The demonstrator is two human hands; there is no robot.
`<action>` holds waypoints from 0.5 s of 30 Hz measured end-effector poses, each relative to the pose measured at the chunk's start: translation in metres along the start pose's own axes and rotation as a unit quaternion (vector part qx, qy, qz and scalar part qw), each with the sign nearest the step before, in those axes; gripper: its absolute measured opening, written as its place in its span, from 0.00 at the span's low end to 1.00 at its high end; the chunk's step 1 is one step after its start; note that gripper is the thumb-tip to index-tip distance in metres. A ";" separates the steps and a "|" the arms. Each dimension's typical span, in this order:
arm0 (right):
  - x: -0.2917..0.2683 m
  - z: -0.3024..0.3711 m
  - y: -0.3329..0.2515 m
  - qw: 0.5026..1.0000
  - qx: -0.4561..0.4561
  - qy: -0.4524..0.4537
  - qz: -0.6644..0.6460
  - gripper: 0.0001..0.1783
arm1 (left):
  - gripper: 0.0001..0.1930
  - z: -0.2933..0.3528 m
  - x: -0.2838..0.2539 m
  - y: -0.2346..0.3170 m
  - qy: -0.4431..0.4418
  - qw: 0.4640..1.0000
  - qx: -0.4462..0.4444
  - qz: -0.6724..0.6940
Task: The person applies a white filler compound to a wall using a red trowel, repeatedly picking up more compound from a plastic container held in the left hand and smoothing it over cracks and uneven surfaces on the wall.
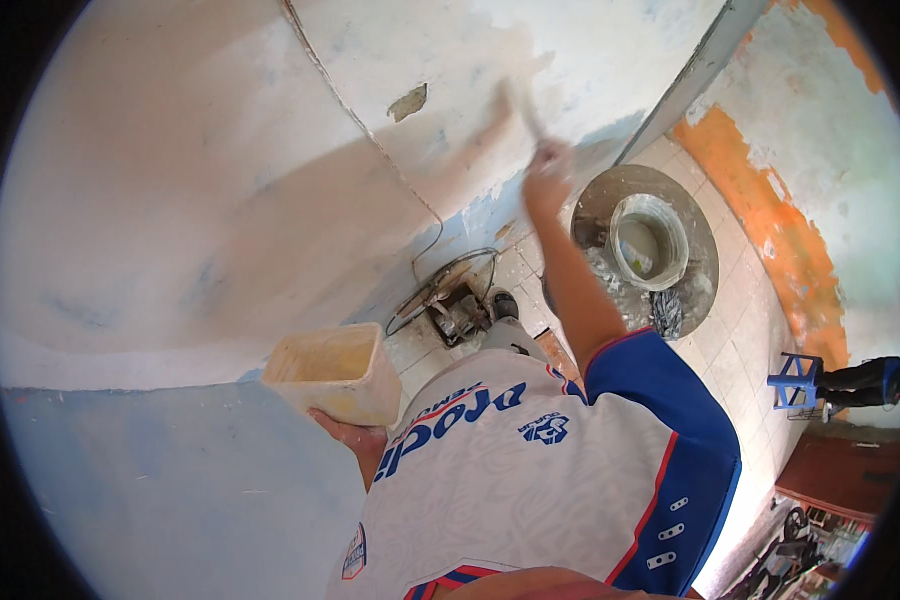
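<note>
Since the right hand (pixel 548 168) leads: fingers curled snugly round a thin tool (pixel 532 120), at 1 o'clock in the head view. I'd keep that wrist loose and the pressure even.
Tool edge: motion-blurred, so I honestly can't tell if it's touching the wall (pixel 450 50) or just off it. Shallow angle and long overlapping strokes would be my pick.
Left hand (pixel 355 435): half-curled under the pale tub (pixel 365 385) at 8 o'clock, taking its weight. Bringing that nearer the tool should catch drips.
Bare patch (pixel 407 102): close to 12 o'clock, left of the tool. Go gently round its edges.
Cable (pixel 371 138): runs down the wall at 11. Lift off there, don't drag across it.
Bucket (pixel 660 240): between 2 and 3 o'clock, so mind your feet, mate.
</note>
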State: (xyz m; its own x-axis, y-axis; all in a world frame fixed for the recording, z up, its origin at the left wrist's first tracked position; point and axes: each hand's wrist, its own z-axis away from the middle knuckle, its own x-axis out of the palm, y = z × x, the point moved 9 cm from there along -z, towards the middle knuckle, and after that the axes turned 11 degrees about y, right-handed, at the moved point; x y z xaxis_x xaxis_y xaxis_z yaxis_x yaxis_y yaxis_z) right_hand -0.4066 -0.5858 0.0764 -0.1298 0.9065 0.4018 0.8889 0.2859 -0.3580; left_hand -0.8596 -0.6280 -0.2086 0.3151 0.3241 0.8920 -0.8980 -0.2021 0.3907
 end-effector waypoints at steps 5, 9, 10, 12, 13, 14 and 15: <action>0.060 -0.088 0.029 0.990 0.020 0.121 -0.073 0.02 | 0.39 -0.036 0.001 -0.016 -0.078 0.997 -0.018 -0.014; 0.083 0.058 -0.049 0.988 -0.136 0.056 -0.035 0.06 | 0.39 -0.059 -0.009 -0.018 -0.064 0.998 -0.006 -0.021; 0.079 0.098 -0.061 0.987 -0.134 -0.036 -0.076 0.07 | 0.38 -0.060 -0.010 -0.016 -0.060 0.998 -0.006 -0.022; 0.057 0.140 -0.067 0.981 -0.084 -0.103 -0.138 0.08 | 0.38 -0.062 -0.016 -0.010 -0.049 0.999 -0.003 -0.020; 0.050 0.135 -0.053 0.985 -0.061 -0.085 -0.135 0.07 | 0.38 -0.062 -0.019 -0.007 -0.044 0.999 -0.005 -0.018; 0.044 0.125 -0.035 0.988 -0.037 -0.066 -0.133 0.06 | 0.38 -0.063 -0.021 -0.004 -0.038 0.999 -0.003 -0.015; 0.036 0.098 -0.032 0.997 -0.021 -0.027 -0.068 0.04 | 0.38 -0.064 -0.028 0.003 -0.031 0.999 -0.002 -0.014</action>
State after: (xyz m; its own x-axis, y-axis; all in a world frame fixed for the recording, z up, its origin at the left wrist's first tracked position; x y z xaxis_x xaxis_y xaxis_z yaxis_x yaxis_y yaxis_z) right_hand -0.4822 -0.5317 0.0201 -0.2735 0.8757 0.3978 0.8787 0.3957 -0.2670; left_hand -0.8904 -0.5780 -0.2469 0.3588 0.2710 0.8932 -0.8896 -0.1903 0.4151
